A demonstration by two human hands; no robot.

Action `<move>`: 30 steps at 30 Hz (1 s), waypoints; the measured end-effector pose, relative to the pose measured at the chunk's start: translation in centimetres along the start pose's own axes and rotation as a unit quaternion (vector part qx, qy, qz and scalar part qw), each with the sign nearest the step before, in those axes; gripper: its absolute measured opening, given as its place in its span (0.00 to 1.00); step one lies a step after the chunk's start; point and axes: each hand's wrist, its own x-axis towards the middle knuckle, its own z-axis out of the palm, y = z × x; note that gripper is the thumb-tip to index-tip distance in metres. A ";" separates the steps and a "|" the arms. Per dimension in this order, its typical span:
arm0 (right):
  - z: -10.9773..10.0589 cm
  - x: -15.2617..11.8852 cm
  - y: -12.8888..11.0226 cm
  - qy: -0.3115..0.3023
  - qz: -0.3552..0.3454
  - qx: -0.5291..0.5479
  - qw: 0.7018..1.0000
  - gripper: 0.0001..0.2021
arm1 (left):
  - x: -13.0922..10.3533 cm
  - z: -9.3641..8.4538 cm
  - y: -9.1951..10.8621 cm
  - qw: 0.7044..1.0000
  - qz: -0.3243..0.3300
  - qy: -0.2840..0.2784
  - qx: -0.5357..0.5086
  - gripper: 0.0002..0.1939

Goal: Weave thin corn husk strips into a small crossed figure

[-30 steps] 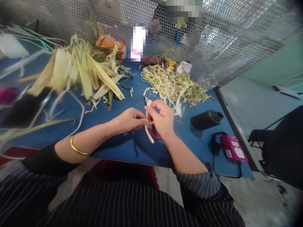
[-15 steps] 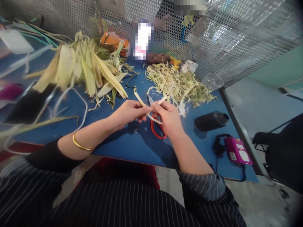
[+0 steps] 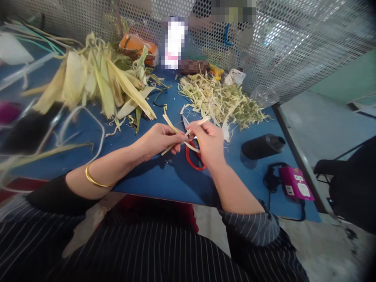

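Note:
Narrow pale strips of corn husk [image 3: 169, 122] cross one another between my two hands above the blue table. My left hand [image 3: 164, 139] pinches them where they cross, thumb against fingers, with one strip end sticking out below. Close beside it, my right hand [image 3: 209, 141] is closed on the strips too, and one end pokes up past its fingers. Red-handled scissors [image 3: 194, 158] lie on the table under the hands, their blades pointing away and partly hidden. Behind them spreads a heap of shredded husk [image 3: 217, 100]. Whole corn husks [image 3: 96, 78] form a bundle at the left back.
On the right are a black bottle-like cylinder [image 3: 261, 149] lying on its side and a magenta power socket box [image 3: 296, 183] with a cable. A perforated metal screen [image 3: 282, 47] borders the table's back. An orange packet [image 3: 138, 47] sits behind the husks.
A strip end now shows below my left hand, so the strips form a clearer cross. My right fingers have shifted slightly up along the strip. The view has moved a little.

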 end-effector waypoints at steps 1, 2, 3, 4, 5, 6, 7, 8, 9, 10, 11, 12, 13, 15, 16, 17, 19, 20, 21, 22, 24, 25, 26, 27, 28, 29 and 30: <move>-0.3 0.1 -0.2 -0.004 -0.004 -0.001 1.000 0.14 | 0.1 -0.2 0.0 1.000 0.004 0.015 -0.016 0.13; -0.6 0.3 -0.4 -0.011 -0.008 -0.001 1.000 0.15 | 0.1 -0.3 0.0 0.999 0.005 0.026 -0.033 0.15; -0.9 0.3 -0.6 -0.019 -0.012 -0.005 1.000 0.16 | 0.2 -0.5 0.0 0.998 0.005 0.032 -0.049 0.17; -1.1 0.4 -0.7 -0.030 -0.018 -0.015 0.999 0.17 | 0.3 -0.7 0.0 0.997 0.005 0.034 -0.063 0.19; -1.3 0.3 -0.8 -0.045 -0.025 -0.034 0.998 0.16 | 0.3 -0.8 0.0 0.997 0.005 0.036 -0.073 0.20; -1.3 0.3 -0.9 -0.062 -0.034 -0.061 0.996 0.15 | 0.4 -0.9 0.0 0.996 0.006 0.038 -0.077 0.20; -1.3 0.1 -1.0 -0.078 -0.043 -0.091 0.992 0.13 | 0.4 -1.0 -0.1 0.996 0.009 0.041 -0.077 0.19; -1.2 -0.1 -1.1 -0.088 -0.054 -0.120 0.987 0.12 | 0.4 -0.9 -0.1 0.996 0.012 0.048 -0.072 0.17; -1.1 -0.2 -1.2 -0.091 -0.067 -0.146 0.983 0.11 | 0.4 -0.9 -0.2 0.996 0.015 0.055 -0.063 0.16; -1.0 -0.4 -1.2 -0.087 -0.081 -0.170 0.978 0.10 | 0.4 -0.8 -0.2 0.997 0.019 0.064 -0.049 0.14; -0.8 -0.6 -1.3 -0.077 -0.097 -0.190 0.974 0.10 | 0.4 -0.7 -0.2 0.997 0.024 0.072 -0.032 0.12; -0.7 -0.8 -1.3 -0.064 -0.113 -0.208 0.970 0.10 | 0.4 -0.6 -0.2 0.996 0.031 0.081 -0.015 0.12; -0.6 -0.9 -1.4 -0.050 -0.128 -0.224 0.965 0.10 | 0.4 -0.6 -0.2 0.995 0.038 0.091 0.001 0.12; -0.5 -0.9 -1.4 -0.029 -0.153 -0.254 0.955 0.10 | 0.4 -0.5 0.0 0.993 0.050 0.102 0.019 0.16; -0.5 -0.9 -1.3 -0.024 -0.163 -0.266 0.950 0.10 | 0.4 -0.6 0.0 0.993 0.053 0.102 0.017 0.17; -0.6 -0.8 -1.3 -0.022 -0.172 -0.277 0.945 0.10 | 0.4 -0.7 0.1 0.994 0.053 0.095 0.007 0.17; -0.7 -0.7 -1.2 -0.013 -0.203 -0.303 0.931 0.09 | 0.5 -0.9 0.1 0.996 0.045 0.068 -0.035 0.14; -0.8 -0.7 -1.2 0.000 -0.227 -0.320 0.920 0.08 | 0.5 -1.0 0.1 0.996 0.038 0.052 -0.068 0.12; -0.9 -0.7 -1.2 0.017 -0.256 -0.338 0.905 0.07 | 0.6 -1.1 0.0 0.993 0.031 0.037 -0.104 0.11; -0.9 -0.7 -1.3 0.031 -0.289 -0.356 0.888 0.08 | 0.6 -1.3 0.0 0.990 0.025 0.025 -0.138 0.11; -0.8 -0.9 -1.4 0.023 -0.353 -0.389 0.850 0.10 | 0.7 -1.4 -0.1 0.983 0.024 0.017 -0.184 0.12; -0.7 -1.1 -1.4 -0.003 -0.379 -0.404 0.832 0.10 | 0.7 -1.4 -0.1 0.980 0.029 0.021 -0.194 0.12; -0.5 -1.2 -1.5 -0.036 -0.399 -0.418 0.816 0.10 | 0.7 -1.4 -0.1 0.979 0.033 0.028 -0.199 0.12; -0.3 -1.3 -1.4 -0.067 -0.412 -0.431 0.800 0.11 | 0.7 -1.3 -0.1 0.978 0.035 0.036 -0.202 0.11; -0.1 -1.4 -1.4 -0.088 -0.419 -0.444 0.787 0.11 | 0.7 -1.3 -0.2 0.977 0.035 0.042 -0.206 0.11; 0.1 -1.5 -1.3 -0.098 -0.422 -0.457 0.777 0.11 | 0.7 -1.2 -0.2 0.976 0.033 0.047 -0.210 0.10; 0.2 -1.6 -1.1 -0.099 -0.424 -0.468 0.769 0.11 | 0.7 -1.1 -0.3 0.975 0.029 0.051 -0.215 0.10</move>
